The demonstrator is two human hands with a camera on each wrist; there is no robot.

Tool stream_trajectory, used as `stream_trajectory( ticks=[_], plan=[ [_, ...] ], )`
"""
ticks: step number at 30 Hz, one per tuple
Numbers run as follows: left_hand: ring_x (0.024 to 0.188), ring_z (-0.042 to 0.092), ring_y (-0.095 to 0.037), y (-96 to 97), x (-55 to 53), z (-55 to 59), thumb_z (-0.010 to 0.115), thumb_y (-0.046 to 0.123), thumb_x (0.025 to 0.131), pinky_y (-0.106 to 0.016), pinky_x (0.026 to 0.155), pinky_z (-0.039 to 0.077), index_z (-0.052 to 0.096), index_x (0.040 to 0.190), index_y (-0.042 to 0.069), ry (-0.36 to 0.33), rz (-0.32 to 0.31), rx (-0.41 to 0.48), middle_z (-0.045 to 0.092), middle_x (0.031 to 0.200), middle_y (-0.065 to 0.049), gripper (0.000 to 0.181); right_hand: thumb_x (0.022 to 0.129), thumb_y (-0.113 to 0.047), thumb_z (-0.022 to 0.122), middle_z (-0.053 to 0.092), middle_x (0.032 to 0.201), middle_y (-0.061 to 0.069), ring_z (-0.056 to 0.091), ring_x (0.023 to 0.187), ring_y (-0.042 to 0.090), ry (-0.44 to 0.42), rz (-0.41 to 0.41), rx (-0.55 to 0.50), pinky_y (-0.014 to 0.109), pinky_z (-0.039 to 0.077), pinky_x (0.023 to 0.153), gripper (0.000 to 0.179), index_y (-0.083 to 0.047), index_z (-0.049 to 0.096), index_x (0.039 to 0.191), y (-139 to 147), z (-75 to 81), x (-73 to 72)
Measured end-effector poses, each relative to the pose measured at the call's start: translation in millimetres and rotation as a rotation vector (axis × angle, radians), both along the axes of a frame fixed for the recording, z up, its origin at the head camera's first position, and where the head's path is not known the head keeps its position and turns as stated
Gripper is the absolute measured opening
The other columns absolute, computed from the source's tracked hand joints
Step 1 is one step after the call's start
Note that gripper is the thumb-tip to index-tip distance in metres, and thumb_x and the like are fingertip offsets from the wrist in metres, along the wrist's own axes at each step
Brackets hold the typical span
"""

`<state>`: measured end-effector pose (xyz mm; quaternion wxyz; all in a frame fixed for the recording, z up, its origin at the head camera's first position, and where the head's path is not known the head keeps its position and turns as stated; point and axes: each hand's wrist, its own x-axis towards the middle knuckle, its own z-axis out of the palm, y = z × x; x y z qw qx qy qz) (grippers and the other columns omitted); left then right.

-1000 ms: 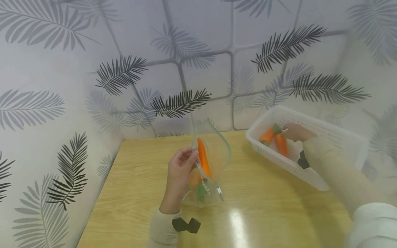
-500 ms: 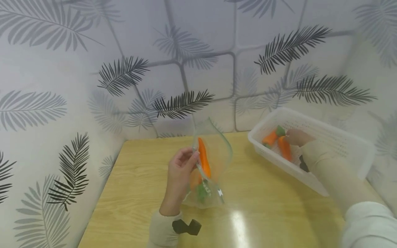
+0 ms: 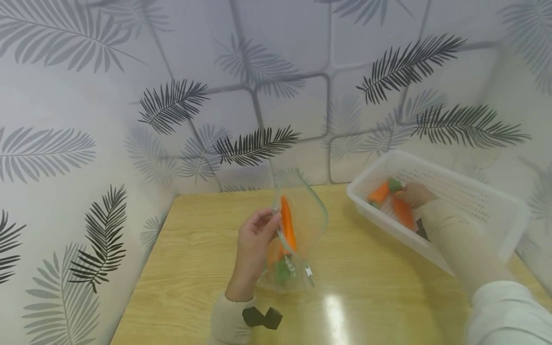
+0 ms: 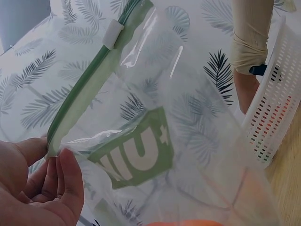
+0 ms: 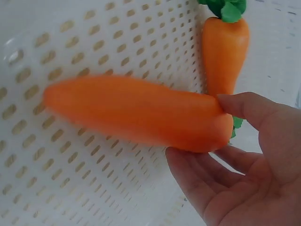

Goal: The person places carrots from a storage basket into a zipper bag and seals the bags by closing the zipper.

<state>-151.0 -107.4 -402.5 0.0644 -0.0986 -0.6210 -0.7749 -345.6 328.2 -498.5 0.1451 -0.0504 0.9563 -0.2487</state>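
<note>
My left hand (image 3: 257, 242) pinches the edge of a clear zipper bag (image 4: 197, 136) with a green seal and a white slider (image 4: 113, 34). Inside the bag, an orange carrot (image 3: 288, 225) stands upright, with green leaves showing lower down. Over at the right, my right hand (image 5: 254, 155) reaches into a white perforated basket (image 3: 470, 191). Its thumb and fingers grip the thick end of another carrot (image 5: 136, 113), which is slightly blurred. Behind that one lies a further carrot (image 5: 225, 52) with green leaves on top.
The basket's long near wall (image 4: 277, 89) runs beside the right forearm. A wooden table (image 3: 194, 254) lies under the bag and basket, meeting a leaf-patterned backdrop (image 3: 293, 105) at the back and left.
My right hand's fingers have closed on the carrot in the basket, which has shifted slightly. The left hand still holds the bag; the whole head view has drifted a little.
</note>
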Motion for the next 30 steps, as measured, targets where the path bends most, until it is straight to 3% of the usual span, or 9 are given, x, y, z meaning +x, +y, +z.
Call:
stream_trajectory(
  ticks=[1, 5, 8, 14, 17, 20, 24, 30],
  plan=[
    [0.078, 0.058, -0.017, 0.5, -0.1, -0.6, 0.064, 0.016, 0.089, -0.033, 0.078, 0.054, 0.056, 0.110, -0.006, -0.003, -0.002, 0.000, 0.056, 0.091, -0.022, 0.032, 0.091, -0.035, 0.054, 0.059, 0.071, 0.012, 0.055, 0.062, 0.022, 0.006, -0.003, 0.005, 0.033, 0.049, 0.055, 0.041, 0.004, 0.058, 0.079, 3.1, -1.2, -1.4],
    [0.080, 0.058, -0.018, 2.1, 0.2, -1.1, 0.063, 0.016, 0.090, -0.037, 0.082, 0.053, 0.058, 0.109, -0.002, -0.008, -0.011, -0.009, 0.056, 0.091, -0.022, 0.027, 0.090, -0.036, 0.054, 0.062, 0.087, 0.021, 0.058, 0.070, 0.026, 0.059, 0.023, 0.030, 0.038, 0.050, 0.062, 0.046, 0.009, 0.059, 0.091, 12.1, 6.2, -3.7],
    [0.081, 0.057, -0.020, 2.5, 0.1, -0.6, 0.063, 0.018, 0.090, -0.041, 0.084, 0.052, 0.059, 0.109, 0.000, -0.005, -0.017, -0.018, 0.056, 0.092, -0.024, 0.026, 0.088, -0.030, 0.052, 0.059, 0.097, 0.025, 0.056, 0.078, 0.031, 0.115, 0.016, 0.011, 0.044, 0.049, 0.067, 0.044, 0.012, 0.057, 0.101, 10.7, 27.2, 1.1],
    [0.081, 0.058, -0.020, 2.8, -1.5, -0.9, 0.063, 0.020, 0.090, -0.038, 0.084, 0.052, 0.059, 0.109, 0.001, -0.013, -0.017, -0.033, 0.056, 0.092, -0.022, 0.027, 0.085, -0.024, 0.053, 0.060, 0.084, 0.024, 0.054, 0.074, 0.034, 0.264, -0.043, -0.061, 0.043, 0.047, 0.062, 0.032, 0.007, 0.055, 0.082, 4.6, 75.1, 19.0],
    [0.081, 0.058, -0.019, 3.0, -1.7, -2.2, 0.063, 0.019, 0.090, -0.039, 0.084, 0.052, 0.059, 0.109, 0.001, -0.018, -0.020, -0.025, 0.057, 0.090, -0.018, 0.027, 0.085, -0.025, 0.055, 0.060, 0.086, 0.021, 0.054, 0.078, 0.034, 0.301, -0.060, -0.098, 0.045, 0.047, 0.066, 0.027, 0.002, 0.054, 0.080, 4.4, 92.0, 27.4],
    [0.081, 0.058, -0.019, 3.2, -1.5, -3.4, 0.063, 0.019, 0.090, -0.041, 0.085, 0.051, 0.059, 0.110, 0.000, -0.019, -0.027, -0.011, 0.057, 0.090, -0.017, 0.028, 0.087, -0.032, 0.059, 0.058, 0.104, 0.025, 0.054, 0.095, 0.039, 0.304, -0.074, -0.144, 0.052, 0.046, 0.076, 0.036, 0.003, 0.058, 0.095, 5.6, 106.1, 35.4],
    [0.080, 0.057, -0.019, 4.1, -0.3, -3.9, 0.064, 0.021, 0.089, -0.040, 0.084, 0.052, 0.059, 0.110, 0.001, -0.011, -0.034, -0.003, 0.056, 0.092, -0.020, 0.029, 0.088, -0.044, 0.059, 0.050, 0.118, 0.031, 0.048, 0.106, 0.045, 0.312, -0.096, -0.170, 0.058, 0.043, 0.081, 0.061, 0.008, 0.048, 0.119, 2.0, 128.4, 48.6],
    [0.080, 0.057, -0.019, 6.6, 0.7, -3.7, 0.064, 0.021, 0.089, -0.035, 0.081, 0.053, 0.059, 0.109, 0.000, -0.027, -0.027, -0.001, 0.055, 0.092, -0.021, 0.029, 0.087, -0.046, 0.061, 0.040, 0.132, 0.027, 0.039, 0.118, 0.045, 0.323, -0.112, -0.290, 0.064, 0.037, 0.088, 0.070, 0.000, 0.037, 0.135, -21.1, 167.5, 75.8]
  ],
)
